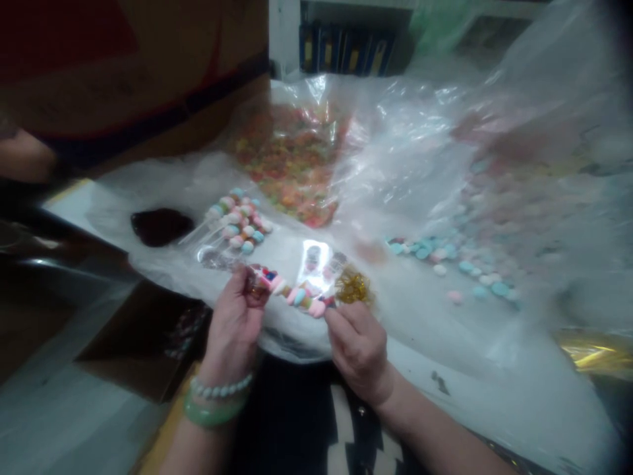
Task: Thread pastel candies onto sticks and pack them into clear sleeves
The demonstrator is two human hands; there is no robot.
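Between both hands stretches a short row of pink, blue and white candies [299, 295], perhaps on a stick or in a wrapper; blur hides which. My left hand [241, 307] is closed on its left end. My right hand [357, 340] pinches its right end. Just behind my right hand lies a tangle of gold ties [353, 285]. A glossy clear wrapper [316, 264] lies behind the row. Candy skewers in pastel colours [241, 221] rest beyond my left hand.
A bag of orange and green candies [297, 165] lies at the back. Loose pastel candies [448, 257] spill from a large plastic bag on the right. A cardboard box [163, 72] stands back left; an open box [143, 336] is low left. Another person's hand [27, 157] shows far left.
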